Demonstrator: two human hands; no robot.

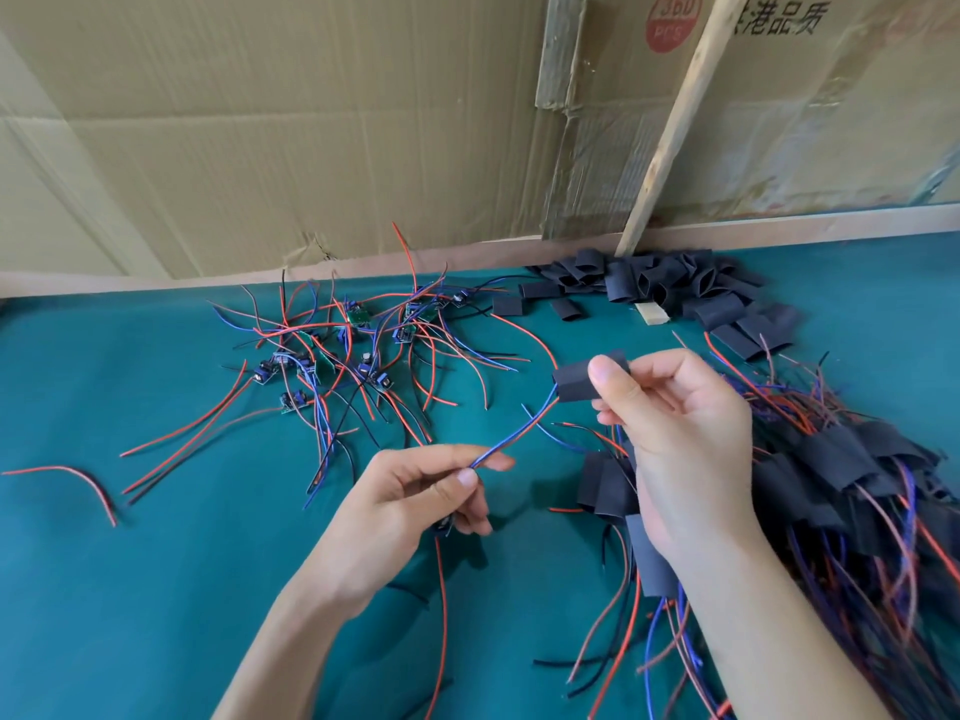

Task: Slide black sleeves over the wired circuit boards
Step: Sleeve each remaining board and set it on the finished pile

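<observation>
Right hand (680,439) pinching a black sleeve (574,383), left hand (415,504) pinching its red-and-blue wires (511,436), above the green bench (156,563).

A teal-green cloth-covered table (156,563) is taking up the whole lower half of the view. Flattened tan corrugated cardboard sheets (260,122) are standing along the far edge, serving as a back wall, one carrying a red round printed label (674,20) and black printed characters. A pale bare wooden stick (675,116) is leaning diagonally against them. Soft, even daylight is falling across everything.
</observation>
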